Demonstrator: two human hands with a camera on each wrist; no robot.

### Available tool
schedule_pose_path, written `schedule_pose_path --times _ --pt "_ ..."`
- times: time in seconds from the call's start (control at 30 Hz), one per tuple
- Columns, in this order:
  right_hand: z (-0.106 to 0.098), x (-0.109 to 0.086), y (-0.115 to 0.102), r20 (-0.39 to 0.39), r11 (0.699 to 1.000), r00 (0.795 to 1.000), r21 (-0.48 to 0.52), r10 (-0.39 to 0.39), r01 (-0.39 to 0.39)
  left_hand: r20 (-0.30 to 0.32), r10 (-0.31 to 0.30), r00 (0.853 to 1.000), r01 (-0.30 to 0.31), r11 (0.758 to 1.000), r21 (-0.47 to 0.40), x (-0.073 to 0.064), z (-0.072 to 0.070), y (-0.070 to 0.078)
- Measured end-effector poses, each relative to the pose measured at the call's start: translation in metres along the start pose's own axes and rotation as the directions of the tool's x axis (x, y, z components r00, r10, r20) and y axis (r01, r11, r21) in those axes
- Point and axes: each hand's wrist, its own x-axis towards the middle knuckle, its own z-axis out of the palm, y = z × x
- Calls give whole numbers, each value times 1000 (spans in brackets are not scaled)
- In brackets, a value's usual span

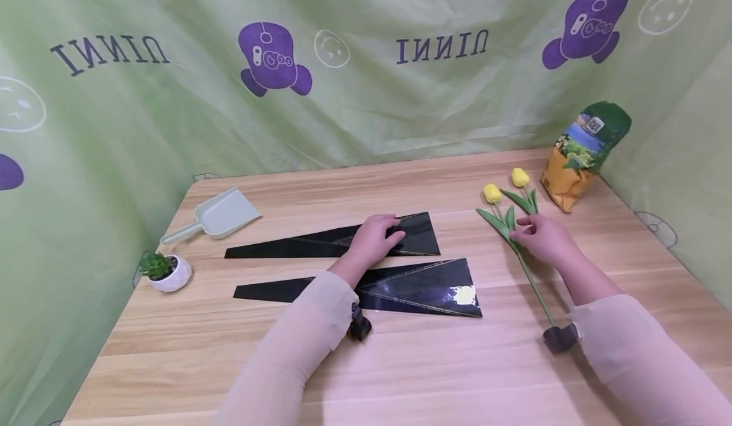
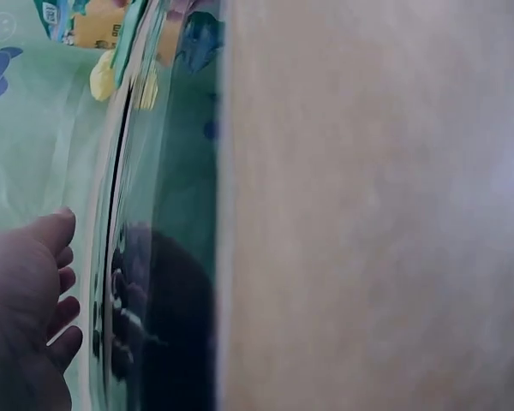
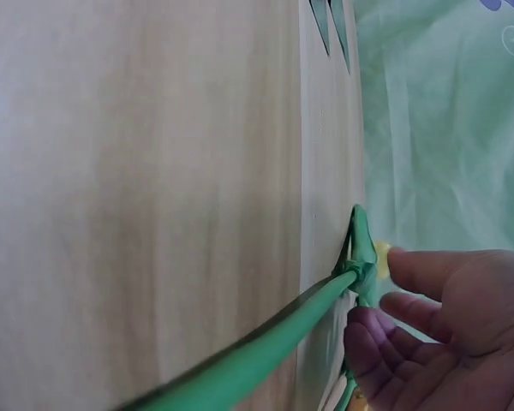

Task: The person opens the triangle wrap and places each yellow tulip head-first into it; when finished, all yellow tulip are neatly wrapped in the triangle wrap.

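Two glossy black tapered flower sleeves lie flat, a far one (image 1: 420, 232) and a near one (image 1: 423, 291). My left hand (image 1: 374, 240) is over the wide half of the far sleeve, fingers relaxed; contact cannot be told. On the right lie two artificial yellow tulips with green leaves, the nearer tulip (image 1: 492, 193) and the farther tulip (image 1: 520, 177). Beside the nearer tulip's leaves is my right hand (image 1: 546, 240). In the right wrist view the thumb (image 3: 420, 270) and fingers are apart near the green leaf (image 3: 362, 248), not closed round it.
A colourful bag (image 1: 583, 152) stands at the back right corner. A pale dustpan (image 1: 225, 213) lies at the back left, with a small potted plant (image 1: 171, 275) in front of it. Behind the wooden table (image 1: 217, 362) hangs a green printed curtain (image 1: 366, 108).
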Motion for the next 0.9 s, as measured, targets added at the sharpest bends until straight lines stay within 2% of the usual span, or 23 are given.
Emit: schedule_pose_path --times 0.2,0.37,0.67,0.9 --pt "2 3 5 39 999 999 -50 21 -19 -10 16 1000 -15 999 30 -1 5 -4" --pt "5 4 6 54 999 998 -41 30 -28 -10 1 1000 0 999 41 -2 8 -5" --pt "6 3 0 71 998 996 5 56 -57 -118 2 993 2 999 33 -2 14 -6" --pt "9 2 -3 82 995 993 55 81 -85 -137 23 990 -14 997 71 -1 17 -7"
